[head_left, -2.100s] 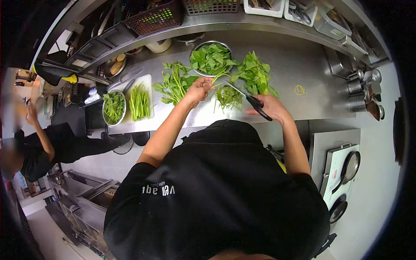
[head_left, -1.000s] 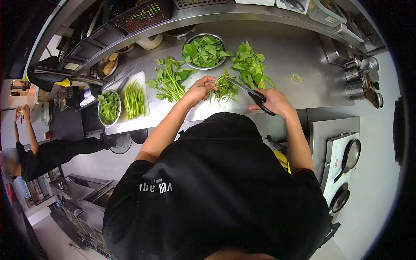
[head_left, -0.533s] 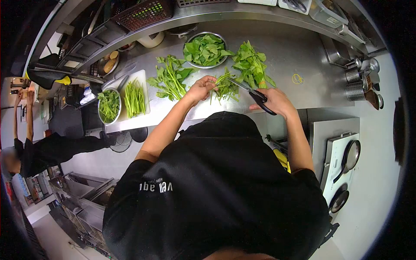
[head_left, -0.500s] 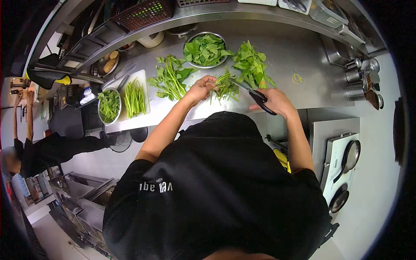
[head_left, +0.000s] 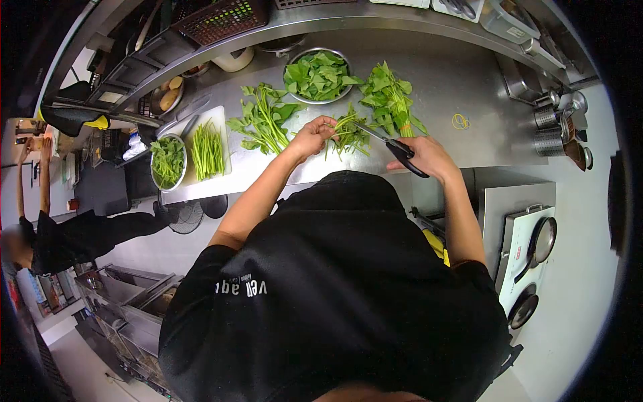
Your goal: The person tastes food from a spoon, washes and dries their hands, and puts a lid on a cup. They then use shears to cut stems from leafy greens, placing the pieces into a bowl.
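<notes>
My left hand (head_left: 310, 139) is closed, pinching a small bundle of green leafy stems (head_left: 345, 123) above the steel counter. In my right hand (head_left: 432, 159) is a pair of black-handled scissors (head_left: 405, 155), its blades pointing left at the stems. Below the blades lies a loose heap of cut greens (head_left: 351, 141). Just behind stands a metal bowl (head_left: 315, 102) full of leaves. A leafy bunch (head_left: 390, 100) lies beyond the scissors on the right, and another bunch (head_left: 264, 120) lies left of my left hand.
At the left, a white cutting board (head_left: 222, 120) carries trimmed stems (head_left: 207, 153) and a knife (head_left: 190, 125). Beside it is a bowl of greens (head_left: 155, 178). Yellow rubber bands (head_left: 460, 121) lie on the right. A shelf (head_left: 375, 21) runs overhead; a co-worker (head_left: 67, 234) stands far left.
My hands, the stems and the scissors have barely moved. The co-worker at the far left has shifted slightly, with the arms still raised.
</notes>
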A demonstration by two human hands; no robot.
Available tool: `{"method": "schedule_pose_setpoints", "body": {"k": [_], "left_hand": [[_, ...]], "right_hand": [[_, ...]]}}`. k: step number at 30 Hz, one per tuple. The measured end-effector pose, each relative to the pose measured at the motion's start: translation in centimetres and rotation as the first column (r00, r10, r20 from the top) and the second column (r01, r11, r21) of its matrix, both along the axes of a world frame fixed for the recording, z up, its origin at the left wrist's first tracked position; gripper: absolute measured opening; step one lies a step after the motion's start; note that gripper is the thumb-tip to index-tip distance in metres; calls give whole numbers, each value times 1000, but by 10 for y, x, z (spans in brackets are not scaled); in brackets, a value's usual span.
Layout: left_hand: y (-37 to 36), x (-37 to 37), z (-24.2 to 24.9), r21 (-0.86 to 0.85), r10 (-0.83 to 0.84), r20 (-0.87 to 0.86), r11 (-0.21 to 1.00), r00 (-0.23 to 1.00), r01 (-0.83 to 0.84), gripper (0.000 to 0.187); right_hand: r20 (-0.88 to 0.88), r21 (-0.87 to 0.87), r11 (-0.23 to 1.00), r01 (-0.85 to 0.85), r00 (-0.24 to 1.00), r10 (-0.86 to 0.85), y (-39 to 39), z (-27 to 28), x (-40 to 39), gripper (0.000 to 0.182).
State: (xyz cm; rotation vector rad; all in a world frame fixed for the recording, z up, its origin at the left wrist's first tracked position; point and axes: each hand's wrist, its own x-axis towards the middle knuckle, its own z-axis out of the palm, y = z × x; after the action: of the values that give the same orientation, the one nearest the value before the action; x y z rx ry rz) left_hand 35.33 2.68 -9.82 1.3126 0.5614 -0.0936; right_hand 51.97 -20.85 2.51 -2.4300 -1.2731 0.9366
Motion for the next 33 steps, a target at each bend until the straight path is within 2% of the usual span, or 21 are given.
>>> {"method": "schedule_pose_setpoints", "body": {"k": [3,5,7,14,16,20,22,24,27,29,31,32,33], "left_hand": [[-1,1,0,41,-17,3,999,1000,17,20],[-2,0,0,-16,13,27,1000,1000,-12,18],[-2,-1,0,-14,2,27,1000,1000,-2,18],[-4,-1,1,27,-8,-12,1000,1000,8,18],[-4,-2,-1,33,-3,-8,999,1000,3,18],[-5,-2,-7,27,-1,-9,1000,1000,1,18],[-6,-4,-8,17,-3,-8,1000,1000,3,18],[-6,-6,-12,7,-4,-7,1000,1000,4,19],[-4,-11,-18,38,18,-6,999,1000,-18,19],[1,-16,-19,-60,100,0,993,995,-100,21],[9,-25,-19,-81,137,2,987,991,-136,21],[14,-29,-19,-103,165,1,981,986,-164,21],[17,-33,-17,-98,177,2,979,984,-176,21]], "right_hand": [[-31,1,1000,15,999,-15,1,2,0,53],[-58,-13,1000,26,998,-27,0,-8,4,52],[-243,59,997,59,969,-43,-5,-33,12,54],[-237,14,999,46,971,-41,-2,-25,6,48],[-224,72,996,47,974,-30,-2,-30,5,48],[-225,40,999,34,974,-24,-6,-49,13,46],[-388,62,992,107,919,-75,-6,-55,15,45],[-400,52,991,120,912,-89,-7,-50,12,44],[-370,54,992,112,925,-85,-5,-47,11,42],[-325,66,994,86,944,-60,-3,-46,13,41],[-306,62,995,75,951,-53,0,-41,14,40],[-306,67,996,64,951,-41,3,-39,13,40],[-395,30,998,59,918,-43,7,-37,11,37]]}}
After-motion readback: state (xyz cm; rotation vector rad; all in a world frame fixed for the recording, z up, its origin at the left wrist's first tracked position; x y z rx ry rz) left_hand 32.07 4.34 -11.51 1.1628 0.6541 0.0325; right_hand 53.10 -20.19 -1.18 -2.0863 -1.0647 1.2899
